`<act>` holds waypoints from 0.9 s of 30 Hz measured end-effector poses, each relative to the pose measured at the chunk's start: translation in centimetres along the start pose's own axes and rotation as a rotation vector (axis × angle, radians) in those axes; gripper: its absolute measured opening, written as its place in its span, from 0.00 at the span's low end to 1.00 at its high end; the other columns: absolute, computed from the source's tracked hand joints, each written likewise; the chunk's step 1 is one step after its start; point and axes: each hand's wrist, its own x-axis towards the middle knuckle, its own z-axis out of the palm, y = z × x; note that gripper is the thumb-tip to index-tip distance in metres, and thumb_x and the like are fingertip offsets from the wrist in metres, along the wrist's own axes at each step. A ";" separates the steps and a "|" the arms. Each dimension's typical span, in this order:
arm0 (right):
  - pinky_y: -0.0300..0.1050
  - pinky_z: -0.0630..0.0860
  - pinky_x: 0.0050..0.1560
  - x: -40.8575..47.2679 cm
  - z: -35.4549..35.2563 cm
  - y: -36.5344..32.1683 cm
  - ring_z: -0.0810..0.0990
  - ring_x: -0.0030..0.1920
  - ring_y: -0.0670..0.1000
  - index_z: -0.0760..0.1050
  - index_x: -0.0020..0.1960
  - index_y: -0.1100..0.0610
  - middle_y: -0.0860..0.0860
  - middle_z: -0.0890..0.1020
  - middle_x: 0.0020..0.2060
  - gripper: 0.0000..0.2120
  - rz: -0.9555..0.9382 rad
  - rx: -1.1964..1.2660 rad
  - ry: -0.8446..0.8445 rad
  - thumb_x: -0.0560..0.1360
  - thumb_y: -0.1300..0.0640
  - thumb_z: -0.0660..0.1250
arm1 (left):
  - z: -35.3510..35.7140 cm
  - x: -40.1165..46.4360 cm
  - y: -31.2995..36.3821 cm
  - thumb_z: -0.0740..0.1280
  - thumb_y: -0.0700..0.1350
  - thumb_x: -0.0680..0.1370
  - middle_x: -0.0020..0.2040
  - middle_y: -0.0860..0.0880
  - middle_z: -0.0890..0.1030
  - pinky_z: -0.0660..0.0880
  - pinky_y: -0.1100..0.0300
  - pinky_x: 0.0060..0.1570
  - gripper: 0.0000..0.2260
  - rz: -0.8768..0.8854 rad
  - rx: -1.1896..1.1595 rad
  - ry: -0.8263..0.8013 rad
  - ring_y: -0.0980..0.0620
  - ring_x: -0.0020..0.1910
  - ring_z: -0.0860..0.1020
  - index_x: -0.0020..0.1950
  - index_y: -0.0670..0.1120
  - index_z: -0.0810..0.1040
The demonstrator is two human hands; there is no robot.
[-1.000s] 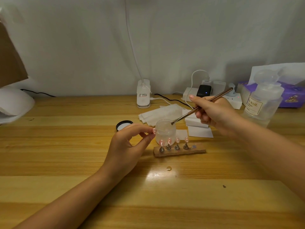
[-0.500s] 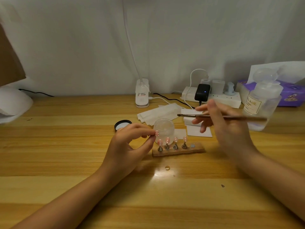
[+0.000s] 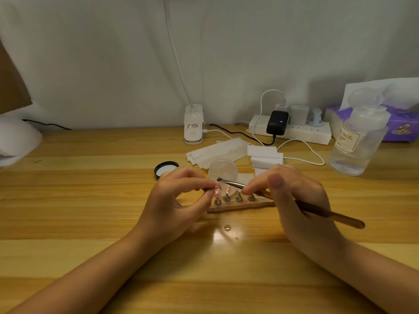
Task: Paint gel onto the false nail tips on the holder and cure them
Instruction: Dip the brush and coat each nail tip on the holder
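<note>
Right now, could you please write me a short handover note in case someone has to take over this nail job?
Left hand: pinches a pink nail tip at the left end of the holder.
Right hand: grips the brush, bristles just above the tips, in front of the small clear jar.
Holder sits on the table; four stands show, and how many carry tips I cannot tell.
Done: cannot tell which tips are coated.
Left: finish painting, then cure.

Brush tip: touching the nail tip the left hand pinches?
Cannot tell. In the head view the brush tip sits just above the nail tip pinched by the left hand; no contact or gap shows plainly.
</note>
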 end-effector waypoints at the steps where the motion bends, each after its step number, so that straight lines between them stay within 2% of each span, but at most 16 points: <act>1: 0.42 0.72 0.49 0.0 0.1 0.0 0.78 0.42 0.39 0.76 0.42 0.50 0.38 0.78 0.38 0.20 0.008 0.004 -0.009 0.79 0.45 0.49 | 0.0 0.0 0.0 0.69 0.39 0.69 0.41 0.51 0.80 0.73 0.67 0.41 0.09 0.004 0.000 0.000 0.58 0.41 0.77 0.48 0.45 0.81; 6: 0.43 0.72 0.47 -0.3 0.1 0.0 0.79 0.40 0.40 0.77 0.40 0.51 0.42 0.80 0.35 0.21 0.032 0.062 0.009 0.79 0.45 0.49 | 0.0 -0.1 0.0 0.69 0.39 0.69 0.41 0.53 0.79 0.74 0.60 0.40 0.08 -0.006 -0.005 0.001 0.57 0.41 0.77 0.48 0.45 0.81; 10: 0.38 0.72 0.46 -0.4 -0.1 -0.1 0.79 0.38 0.40 0.76 0.36 0.49 0.42 0.79 0.33 0.23 0.108 0.148 0.035 0.78 0.43 0.48 | 0.0 0.0 0.1 0.69 0.39 0.69 0.41 0.51 0.80 0.75 0.57 0.40 0.09 -0.004 -0.011 -0.002 0.56 0.41 0.77 0.49 0.45 0.80; 14: 0.34 0.73 0.45 -0.3 0.0 -0.2 0.80 0.39 0.43 0.77 0.39 0.50 0.45 0.81 0.35 0.21 0.138 0.146 0.029 0.78 0.45 0.49 | 0.0 -0.1 -0.1 0.69 0.40 0.70 0.41 0.51 0.80 0.74 0.55 0.40 0.08 -0.005 -0.004 -0.009 0.56 0.41 0.77 0.48 0.45 0.81; 18: 0.35 0.74 0.43 -0.4 0.2 -0.2 0.80 0.40 0.43 0.78 0.40 0.51 0.45 0.82 0.36 0.20 0.172 0.168 -0.002 0.77 0.46 0.50 | 0.1 -0.1 -0.2 0.69 0.39 0.70 0.41 0.51 0.80 0.74 0.56 0.40 0.07 0.003 0.000 -0.011 0.56 0.41 0.77 0.46 0.43 0.82; 22: 0.27 0.71 0.43 -0.6 -0.1 -0.3 0.80 0.38 0.40 0.78 0.36 0.53 0.45 0.82 0.31 0.23 0.219 0.225 -0.011 0.76 0.45 0.50 | 0.1 -0.1 -0.2 0.69 0.39 0.70 0.41 0.49 0.80 0.75 0.54 0.40 0.07 -0.001 -0.008 -0.012 0.55 0.40 0.77 0.47 0.42 0.82; 27: 0.25 0.70 0.43 -0.4 -0.3 -0.5 0.80 0.38 0.40 0.78 0.36 0.53 0.47 0.82 0.36 0.23 0.237 0.220 0.020 0.77 0.46 0.48 | 0.1 0.0 -0.2 0.69 0.39 0.70 0.41 0.51 0.80 0.75 0.57 0.41 0.07 -0.003 -0.022 -0.014 0.56 0.41 0.77 0.47 0.44 0.81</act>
